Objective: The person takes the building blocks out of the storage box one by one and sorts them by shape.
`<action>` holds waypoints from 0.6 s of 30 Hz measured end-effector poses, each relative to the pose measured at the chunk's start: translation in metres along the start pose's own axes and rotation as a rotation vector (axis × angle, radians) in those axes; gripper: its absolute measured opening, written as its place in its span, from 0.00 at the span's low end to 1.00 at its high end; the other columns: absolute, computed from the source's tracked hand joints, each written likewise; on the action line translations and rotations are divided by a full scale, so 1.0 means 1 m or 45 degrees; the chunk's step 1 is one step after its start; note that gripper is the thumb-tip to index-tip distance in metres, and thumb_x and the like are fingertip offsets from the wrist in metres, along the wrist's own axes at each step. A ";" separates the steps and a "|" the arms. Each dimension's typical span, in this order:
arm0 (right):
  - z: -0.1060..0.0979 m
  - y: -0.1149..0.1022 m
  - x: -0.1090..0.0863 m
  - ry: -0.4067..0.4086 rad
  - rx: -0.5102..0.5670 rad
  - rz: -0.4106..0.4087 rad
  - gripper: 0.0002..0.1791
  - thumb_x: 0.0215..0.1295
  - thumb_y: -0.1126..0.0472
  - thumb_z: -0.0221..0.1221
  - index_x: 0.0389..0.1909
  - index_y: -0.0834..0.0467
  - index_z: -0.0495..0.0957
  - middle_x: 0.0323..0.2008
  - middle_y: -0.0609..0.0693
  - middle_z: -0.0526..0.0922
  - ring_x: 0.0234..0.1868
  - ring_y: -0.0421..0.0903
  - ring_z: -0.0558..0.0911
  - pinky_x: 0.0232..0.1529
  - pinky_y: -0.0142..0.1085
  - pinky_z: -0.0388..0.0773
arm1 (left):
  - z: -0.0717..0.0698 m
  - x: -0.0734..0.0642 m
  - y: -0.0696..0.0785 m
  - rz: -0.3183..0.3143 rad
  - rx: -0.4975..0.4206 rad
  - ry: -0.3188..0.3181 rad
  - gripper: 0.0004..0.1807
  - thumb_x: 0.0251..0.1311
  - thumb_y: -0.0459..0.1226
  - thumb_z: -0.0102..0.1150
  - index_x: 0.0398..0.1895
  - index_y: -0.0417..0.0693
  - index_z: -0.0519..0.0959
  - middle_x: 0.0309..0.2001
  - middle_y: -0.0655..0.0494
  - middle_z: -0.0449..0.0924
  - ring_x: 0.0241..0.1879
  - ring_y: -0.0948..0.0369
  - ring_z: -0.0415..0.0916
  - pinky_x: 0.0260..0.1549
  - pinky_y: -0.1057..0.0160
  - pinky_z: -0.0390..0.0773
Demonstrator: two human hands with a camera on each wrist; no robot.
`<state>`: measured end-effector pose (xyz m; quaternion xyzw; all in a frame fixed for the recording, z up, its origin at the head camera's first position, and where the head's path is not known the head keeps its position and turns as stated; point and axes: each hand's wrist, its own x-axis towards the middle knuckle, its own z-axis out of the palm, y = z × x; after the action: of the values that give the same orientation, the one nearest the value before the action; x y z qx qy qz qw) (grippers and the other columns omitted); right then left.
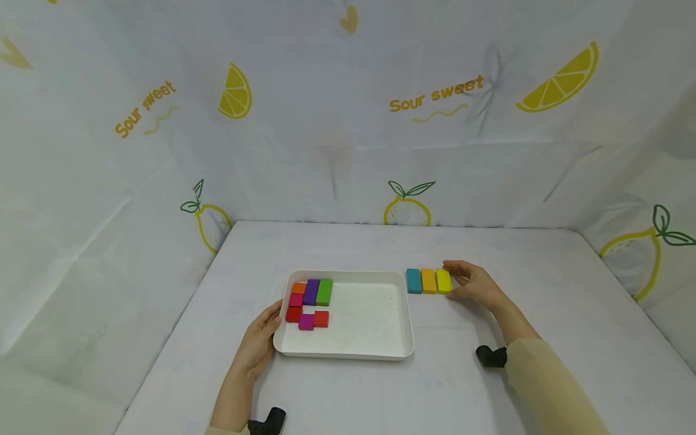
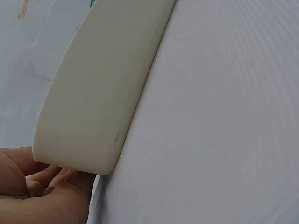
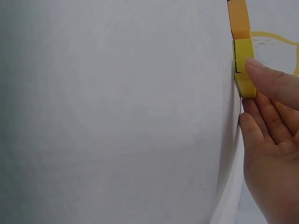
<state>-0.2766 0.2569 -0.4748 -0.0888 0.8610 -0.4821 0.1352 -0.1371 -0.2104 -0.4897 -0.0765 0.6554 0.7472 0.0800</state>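
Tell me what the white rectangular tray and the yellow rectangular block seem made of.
White rectangular tray: probably moulded plastic, satin finish, given its smooth, rounded walls. Yellow rectangular block: perhaps painted wood or plastic, smooth finish; its opaque colour leaves that open.

White sheeting (image 1: 304,163), creased and faintly shadowed, hangs behind and on both sides of a white tabletop (image 1: 435,393). It is printed with yellow lemon wedges (image 1: 560,81), hearts (image 1: 350,19), outlined lemons (image 1: 408,211) with green leaves, and orange lettering (image 1: 437,96) (it reads "Sour sweet", twice over). Soft light leaves the whites slightly grey.
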 end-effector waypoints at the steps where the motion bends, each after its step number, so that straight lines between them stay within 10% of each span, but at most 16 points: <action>1: 0.000 0.000 0.000 -0.001 0.000 0.001 0.44 0.52 0.73 0.67 0.72 0.65 0.60 0.73 0.68 0.62 0.75 0.65 0.59 0.73 0.52 0.59 | 0.000 0.000 0.000 0.000 -0.003 0.002 0.27 0.77 0.33 0.36 0.77 0.43 0.52 0.78 0.43 0.52 0.75 0.49 0.53 0.53 0.79 0.73; 18: 0.015 -0.038 -0.005 0.216 0.146 -0.131 0.39 0.62 0.67 0.64 0.73 0.62 0.60 0.73 0.61 0.64 0.75 0.59 0.62 0.74 0.49 0.58 | 0.002 -0.001 0.003 -0.020 0.023 0.000 0.28 0.77 0.33 0.36 0.78 0.43 0.51 0.78 0.43 0.51 0.76 0.48 0.53 0.55 0.78 0.73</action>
<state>-0.2662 0.2262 -0.4490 -0.0839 0.8347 -0.5427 0.0418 -0.1370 -0.2089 -0.4868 -0.0810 0.6615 0.7405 0.0865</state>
